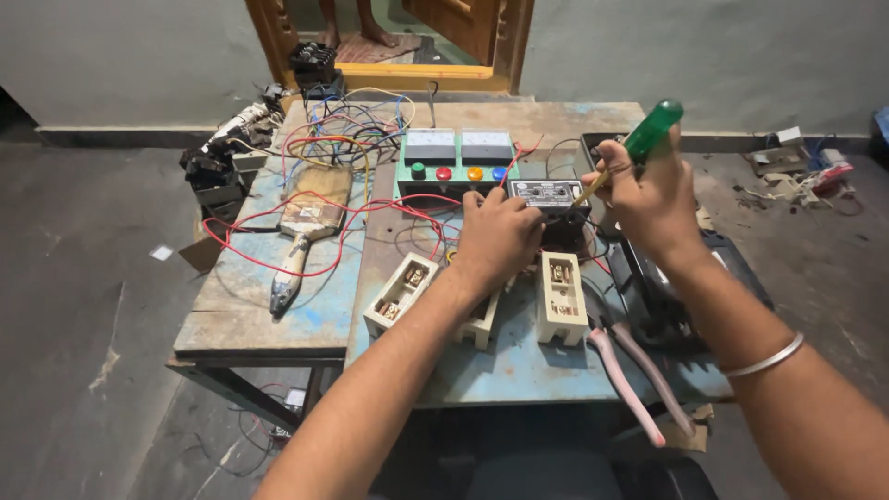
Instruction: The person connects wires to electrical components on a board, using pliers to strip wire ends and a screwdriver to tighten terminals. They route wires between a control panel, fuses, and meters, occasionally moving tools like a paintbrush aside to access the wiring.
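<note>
Right hand clamped on green-handled screwdriver, tip down at black contactor. Left hand closed against the contactor's left side, steadying it on the counter. Cream fuse holders just below the hands, metal clips inside them. Pink-handled pliers under right wrist.

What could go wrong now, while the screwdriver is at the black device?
1. The screwdriver in the right hand might slip off the black device toward the left hand, which steadies it from close by.
2. Loose red wires lie beside the left hand; a forearm could snag them.
3. The pliers lie near the table edge and could fall.
</note>
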